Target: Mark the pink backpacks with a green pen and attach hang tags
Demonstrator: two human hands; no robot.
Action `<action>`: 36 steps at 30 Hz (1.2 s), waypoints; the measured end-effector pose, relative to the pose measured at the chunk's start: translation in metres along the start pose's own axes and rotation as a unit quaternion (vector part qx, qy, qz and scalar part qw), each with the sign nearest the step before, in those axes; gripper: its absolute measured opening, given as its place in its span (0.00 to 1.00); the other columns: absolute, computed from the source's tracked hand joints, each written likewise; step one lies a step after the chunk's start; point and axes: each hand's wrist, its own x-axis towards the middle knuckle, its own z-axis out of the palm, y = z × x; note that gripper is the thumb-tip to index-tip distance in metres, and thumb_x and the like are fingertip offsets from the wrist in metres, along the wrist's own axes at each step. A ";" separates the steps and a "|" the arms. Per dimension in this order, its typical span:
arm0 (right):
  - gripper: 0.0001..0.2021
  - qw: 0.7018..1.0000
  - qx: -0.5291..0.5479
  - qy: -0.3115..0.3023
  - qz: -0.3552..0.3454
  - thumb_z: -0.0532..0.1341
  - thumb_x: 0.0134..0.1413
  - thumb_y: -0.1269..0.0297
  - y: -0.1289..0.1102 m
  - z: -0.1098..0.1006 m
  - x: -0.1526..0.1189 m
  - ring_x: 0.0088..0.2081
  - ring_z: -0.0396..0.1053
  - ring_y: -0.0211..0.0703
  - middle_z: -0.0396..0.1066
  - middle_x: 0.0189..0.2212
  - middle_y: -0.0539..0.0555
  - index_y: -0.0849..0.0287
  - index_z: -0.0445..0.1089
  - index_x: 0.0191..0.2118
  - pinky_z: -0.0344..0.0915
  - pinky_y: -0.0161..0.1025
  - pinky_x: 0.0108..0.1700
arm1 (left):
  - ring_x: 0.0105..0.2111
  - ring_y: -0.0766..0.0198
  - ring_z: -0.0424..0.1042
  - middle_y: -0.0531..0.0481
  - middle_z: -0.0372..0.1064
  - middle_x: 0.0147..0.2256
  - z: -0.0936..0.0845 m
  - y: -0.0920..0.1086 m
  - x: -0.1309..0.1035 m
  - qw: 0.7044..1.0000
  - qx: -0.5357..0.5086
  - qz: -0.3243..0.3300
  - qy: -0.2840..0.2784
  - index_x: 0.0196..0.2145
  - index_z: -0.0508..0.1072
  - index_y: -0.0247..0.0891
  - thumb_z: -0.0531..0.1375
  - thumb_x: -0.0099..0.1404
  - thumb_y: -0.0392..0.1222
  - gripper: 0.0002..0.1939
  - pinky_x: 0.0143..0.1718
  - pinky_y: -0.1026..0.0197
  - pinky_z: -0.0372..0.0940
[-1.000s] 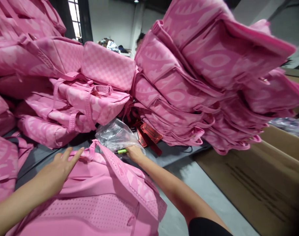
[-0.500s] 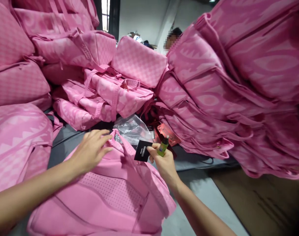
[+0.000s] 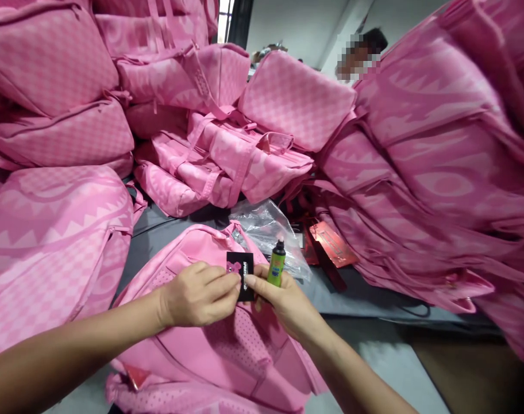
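A small black card (image 3: pixel 247 265) with pink and white print is held upright between my two hands. My left hand (image 3: pixel 204 292) pinches its left side, fingers closed. My right hand (image 3: pixel 283 293) grips its right edge with the thumb in front, and also holds a small green bottle (image 3: pixel 276 270) with a black neck, tip up. Beneath both hands lies a pink backpack (image 3: pixel 193 356), its dotted padded side facing up.
Pink bags are heaped at the left (image 3: pixel 55 230), the back (image 3: pixel 296 98) and the right (image 3: pixel 443 172). Behind the backpack lie a clear plastic bag (image 3: pixel 266 221) and red tags (image 3: pixel 333 244) on a grey table (image 3: pixel 352 299). A person's head (image 3: pixel 361 54) shows beyond.
My left hand has moved from the backpack's top to the card and closed on it. The card has turned, showing its pink print. The view has shifted left.
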 end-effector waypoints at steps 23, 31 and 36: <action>0.09 0.747 -0.605 -0.197 -0.192 0.68 0.48 0.61 0.002 0.055 0.085 0.23 0.59 0.35 0.71 0.23 0.51 0.60 0.71 0.26 0.43 0.36 0.27 | 0.60 0.50 0.65 0.38 0.61 0.61 -0.016 0.002 -0.091 0.802 -0.075 -0.561 -0.189 0.64 0.54 0.40 0.57 0.69 0.48 0.30 0.58 0.46 0.66; 0.10 0.742 -0.582 -0.159 -0.292 0.64 0.53 0.69 0.004 0.055 0.090 0.28 0.66 0.38 0.74 0.29 0.52 0.60 0.72 0.43 0.50 0.35 0.30 | 0.53 0.53 0.73 0.42 0.70 0.56 -0.016 -0.001 -0.099 0.801 -0.096 -0.561 -0.185 0.61 0.60 0.39 0.53 0.69 0.45 0.24 0.50 0.52 0.71; 0.04 0.785 -0.514 -0.207 -0.276 0.62 0.57 0.65 0.003 0.074 0.108 0.26 0.64 0.34 0.71 0.26 0.47 0.59 0.71 0.35 0.50 0.33 0.28 | 0.42 0.53 0.78 0.45 0.75 0.48 -0.013 -0.005 -0.109 0.816 -0.088 -0.549 -0.159 0.60 0.61 0.43 0.57 0.68 0.51 0.25 0.39 0.58 0.74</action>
